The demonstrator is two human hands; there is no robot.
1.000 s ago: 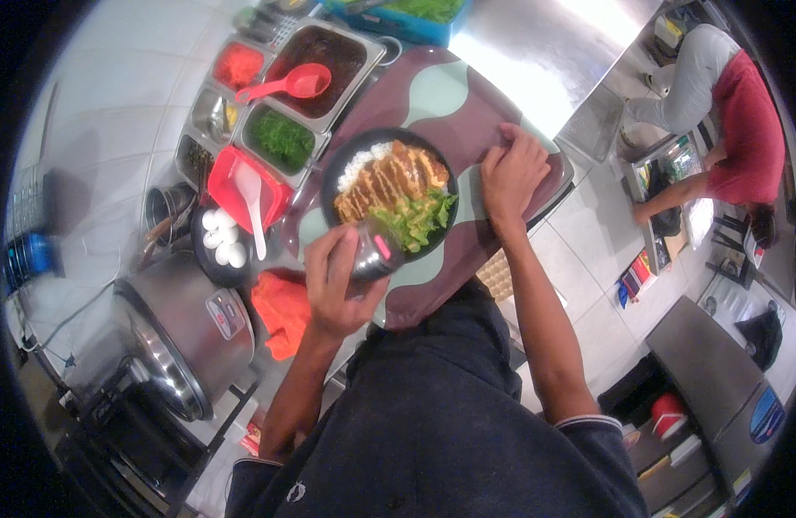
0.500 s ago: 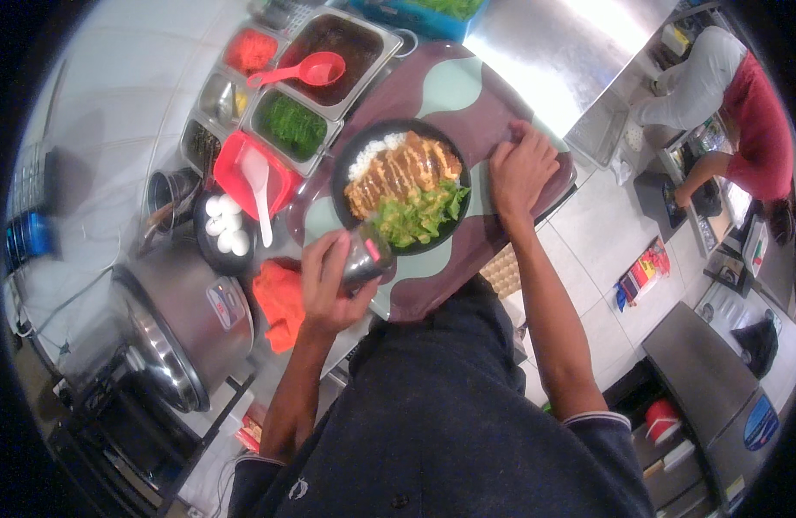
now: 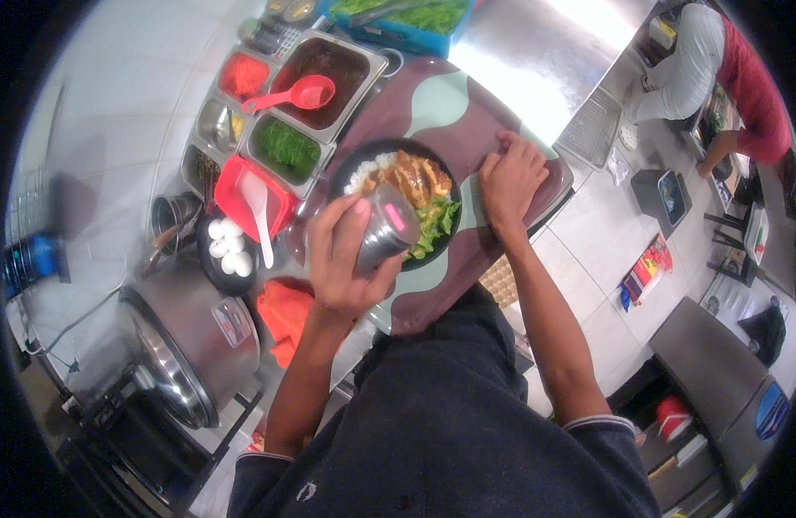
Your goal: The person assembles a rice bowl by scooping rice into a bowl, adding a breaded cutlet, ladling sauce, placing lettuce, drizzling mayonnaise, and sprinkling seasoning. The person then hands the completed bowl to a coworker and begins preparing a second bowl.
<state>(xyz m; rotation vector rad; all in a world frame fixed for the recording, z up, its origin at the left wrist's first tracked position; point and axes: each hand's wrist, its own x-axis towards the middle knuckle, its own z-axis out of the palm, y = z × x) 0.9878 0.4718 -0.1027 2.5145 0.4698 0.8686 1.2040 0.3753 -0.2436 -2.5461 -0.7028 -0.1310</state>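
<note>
The person's hands number two: one left hand and one right hand. There is one jar and one tray. Bowls come to two: one food bowl and one egg bowl. About six eggs show, some overlapping. The clustered metal pans count five. Then one red ladle, one white paddle, one red tub, one orange cloth, one cooker, one blue crate, one red bucket and one co-worker.
</note>
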